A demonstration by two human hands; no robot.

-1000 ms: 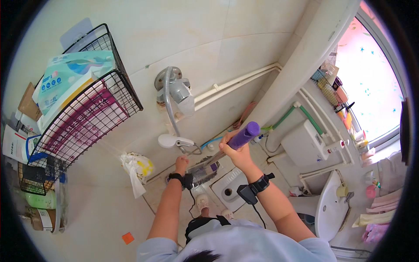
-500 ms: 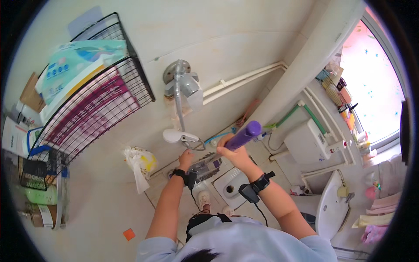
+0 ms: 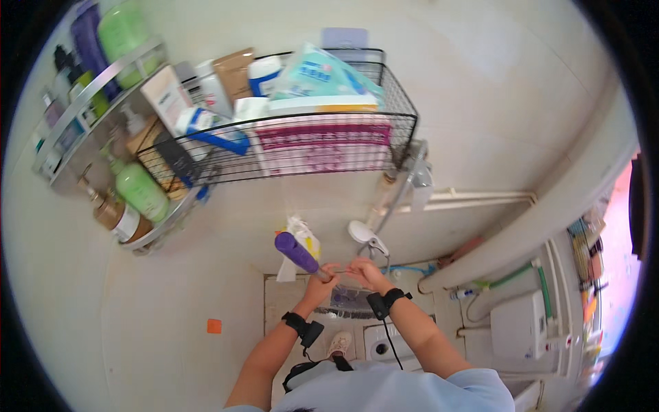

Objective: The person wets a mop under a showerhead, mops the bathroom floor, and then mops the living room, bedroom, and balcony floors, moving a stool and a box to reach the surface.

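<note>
Obstacles: purple handle [image 3: 296, 253], near; wire basket [image 3: 405, 128], far; corner shelf [image 3: 129, 60], far left. Free passage: near left, beside orange square [image 3: 214, 326].

The person's left grip [image 3: 321, 283] holds a mop just below its fat purple handle [image 3: 296, 253], and the right grip [image 3: 368, 275] is near it with loose fingers. A flat mop head [image 3: 352, 301] sits on the floor [image 3: 288, 295]. Higher up are a full black wire basket [image 3: 403, 115] and a white shower head [image 3: 360, 231].

A black wire basket [image 3: 408, 115] holds a teal, seemingly plastic package [image 3: 321, 81].
</note>
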